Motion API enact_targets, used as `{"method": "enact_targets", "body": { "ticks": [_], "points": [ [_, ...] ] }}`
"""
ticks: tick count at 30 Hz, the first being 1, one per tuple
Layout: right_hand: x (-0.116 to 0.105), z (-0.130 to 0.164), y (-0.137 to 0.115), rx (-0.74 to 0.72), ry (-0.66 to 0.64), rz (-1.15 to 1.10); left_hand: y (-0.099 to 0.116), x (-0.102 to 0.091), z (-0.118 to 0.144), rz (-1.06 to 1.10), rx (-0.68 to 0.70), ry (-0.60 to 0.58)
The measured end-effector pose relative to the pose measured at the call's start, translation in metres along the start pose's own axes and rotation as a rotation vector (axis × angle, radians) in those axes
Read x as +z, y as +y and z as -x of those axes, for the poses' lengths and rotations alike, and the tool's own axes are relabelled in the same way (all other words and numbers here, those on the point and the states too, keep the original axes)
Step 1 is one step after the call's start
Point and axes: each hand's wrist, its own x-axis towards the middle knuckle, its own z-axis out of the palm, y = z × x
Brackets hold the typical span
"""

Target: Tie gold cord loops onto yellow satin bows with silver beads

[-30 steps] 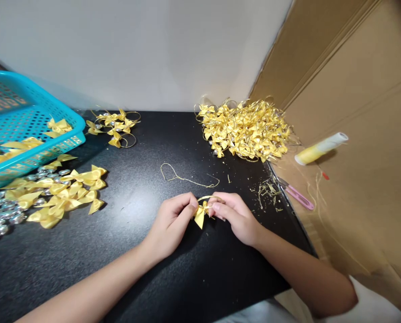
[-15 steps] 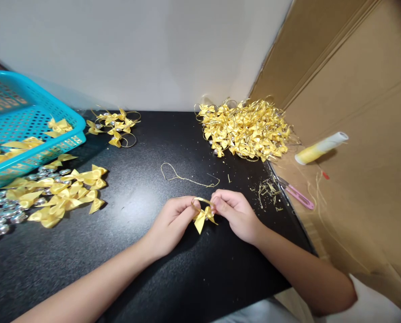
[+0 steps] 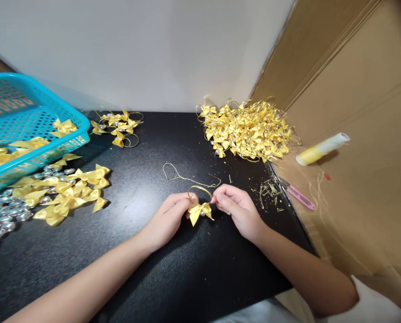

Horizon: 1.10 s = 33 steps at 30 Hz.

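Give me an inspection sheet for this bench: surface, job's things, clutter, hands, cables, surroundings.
Surface: black table, speckled with thread clippings.
Job's things: small yellow bow with a gold loop, pinched between left hand and right hand.
Clutter: loose bows, silver beads, blue basket, big bow pile, gold thread, pink snips, thread spool.
Hands: both closed on the bow.
Cables: nothing seen.
Surroundings: white wall, cardboard at right.

Left hand (image 3: 168, 220) and right hand (image 3: 237, 211) fingertips nearly meeting, pinching grip, forearms low
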Motion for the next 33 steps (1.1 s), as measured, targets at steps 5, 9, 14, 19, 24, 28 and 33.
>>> {"method": "enact_targets", "body": {
  "ticks": [5,9,14,19,24,28,33],
  "points": [
    [-0.0002,0.0019,0.0001,0.009,0.01,0.062,0.0017,-0.0004,-0.0001,0.0,-0.007,0.03],
    [0.0038,0.0041,-0.0024,0.02,0.014,0.187,0.0031,-0.0004,-0.0003,-0.018,0.014,0.034],
    [0.0077,0.0057,-0.0044,-0.045,0.03,0.271,0.0009,-0.0009,-0.0008,-0.036,0.024,0.022],
    [0.0075,0.0072,-0.0014,-0.161,0.044,0.352,-0.0023,-0.0016,-0.001,-0.036,0.033,-0.015],
    [0.0082,0.007,-0.0011,-0.168,0.059,0.371,-0.0041,-0.0026,-0.0013,-0.056,0.016,-0.056],
    [0.0088,0.0062,-0.0016,-0.111,0.063,0.348,-0.0029,-0.0025,-0.0013,-0.071,0.029,-0.058],
    [0.0081,0.0063,0.0009,-0.059,0.058,0.283,-0.0014,-0.002,-0.0012,-0.082,0.027,-0.06]
  ]
}}
